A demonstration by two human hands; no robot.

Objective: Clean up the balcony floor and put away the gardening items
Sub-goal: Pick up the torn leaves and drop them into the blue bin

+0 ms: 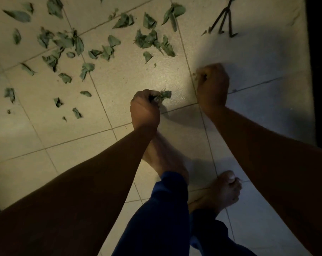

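Left hand [145, 108], nearest, grip clamped on a wad of dry leaves [163, 95]. Right hand [212, 85] fisted, apparently around leaf crumbs. Loose leaves [104, 50] lie scattered far-left on the tiled floor [175, 74], nearer the left hand. Hand rake [224, 23] lies far-right, tines pointing near.

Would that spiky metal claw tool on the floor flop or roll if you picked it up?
The dark three-pronged metal hand rake probably stays stiff, since its thin prongs look rigid. It likely won't roll, because the splayed, bent tips rest on the pale tiled floor.
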